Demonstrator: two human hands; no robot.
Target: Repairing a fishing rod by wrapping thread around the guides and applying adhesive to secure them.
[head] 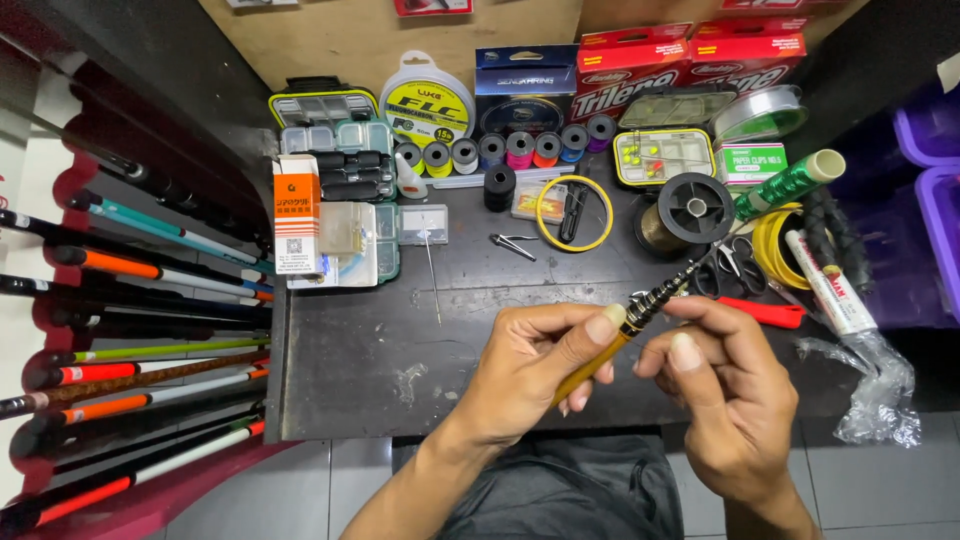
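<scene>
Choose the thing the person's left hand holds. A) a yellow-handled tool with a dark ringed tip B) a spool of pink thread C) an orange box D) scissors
A: the left hand pinches the yellow-handled tool between thumb and fingers, while the scissors, pink spool and orange box lie untouched on the table.

You hold a slim rod section (628, 325): yellow shaft, black ringed tip, tilted so the tip points toward two o'clock, above the tabletop (380, 340).
</scene>
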